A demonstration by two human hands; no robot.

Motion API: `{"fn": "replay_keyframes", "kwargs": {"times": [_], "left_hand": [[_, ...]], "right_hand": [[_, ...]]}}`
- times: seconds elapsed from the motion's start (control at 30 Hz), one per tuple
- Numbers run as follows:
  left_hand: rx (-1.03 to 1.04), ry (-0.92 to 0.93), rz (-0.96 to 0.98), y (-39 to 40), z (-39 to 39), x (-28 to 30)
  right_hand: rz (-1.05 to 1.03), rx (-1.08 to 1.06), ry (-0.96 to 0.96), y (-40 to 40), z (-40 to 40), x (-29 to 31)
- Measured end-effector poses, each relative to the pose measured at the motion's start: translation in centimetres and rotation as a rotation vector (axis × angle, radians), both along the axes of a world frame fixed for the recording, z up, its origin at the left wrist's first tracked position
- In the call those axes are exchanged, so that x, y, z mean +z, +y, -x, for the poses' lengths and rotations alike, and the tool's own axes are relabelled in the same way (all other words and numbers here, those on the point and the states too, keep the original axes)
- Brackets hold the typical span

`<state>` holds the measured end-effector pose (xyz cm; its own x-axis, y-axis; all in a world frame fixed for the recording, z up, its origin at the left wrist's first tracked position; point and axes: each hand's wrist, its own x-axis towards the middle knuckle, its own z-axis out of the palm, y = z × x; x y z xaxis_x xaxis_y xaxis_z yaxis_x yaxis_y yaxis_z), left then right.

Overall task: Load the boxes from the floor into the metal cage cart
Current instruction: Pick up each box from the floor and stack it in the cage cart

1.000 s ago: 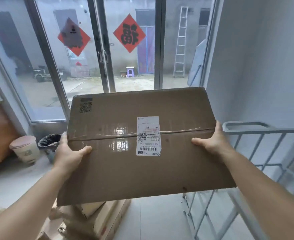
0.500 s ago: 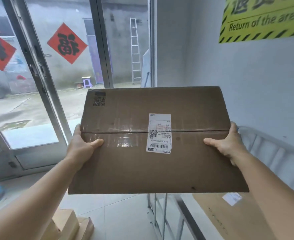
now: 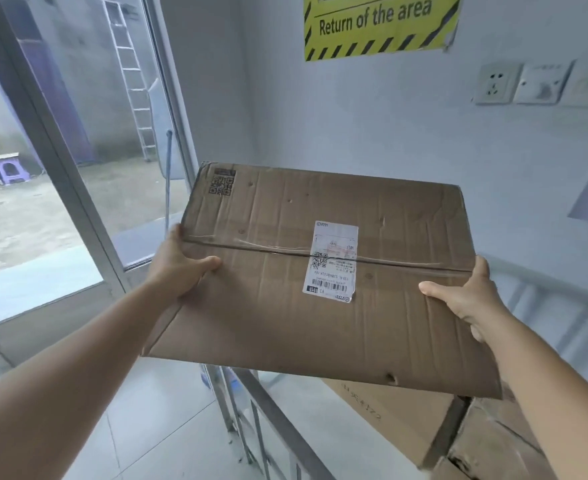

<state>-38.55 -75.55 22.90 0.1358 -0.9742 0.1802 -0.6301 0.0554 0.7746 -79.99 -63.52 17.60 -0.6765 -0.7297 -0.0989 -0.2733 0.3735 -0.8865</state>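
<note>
Left hand (image 3: 178,268) grips the box (image 3: 323,278) on its left edge, right hand (image 3: 465,299) on its right. Box is in the air above the cage cart (image 3: 275,414) rail and the loaded boxes (image 3: 420,427). Risk: near edge snags the rail on the way down, or it lands askew on the uneven stack.

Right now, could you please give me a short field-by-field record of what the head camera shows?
carried item: flat cardboard box, taped seam, white shipping label
left hand: grips the box's left edge, thumb on top
right hand: grips the box's right edge, thumb on top
box position: held in the air above the metal cage cart
cart contents: other cardboard boxes below the held one
wall: yellow sign reading "Return of the area"
</note>
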Motion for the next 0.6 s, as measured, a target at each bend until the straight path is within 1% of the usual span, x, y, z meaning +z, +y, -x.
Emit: {"fn": "replay_keyframes", "kwargs": {"times": [0.17,0.33,0.47,0.6], "left_hand": [[-0.14,-0.077,-0.074,-7.2,3.8,-1.9],[-0.294,-0.193,-0.151,-13.9,6.7,-3.9],[-0.403,-0.262,-0.223,-17.6,8.3,-6.6],[-0.487,-0.306,-0.356,-19.8,9.5,-10.1]], "right_hand": [[-0.067,-0.144,-0.053,-0.1,1.7,-2.5],[-0.176,-0.26,-0.148,-0.9,1.0,-5.5],[-0.251,-0.355,-0.185,-1.0,-0.7,-8.2],[-0.307,-0.419,-0.203,-0.7,-2.1,-10.9]]}}
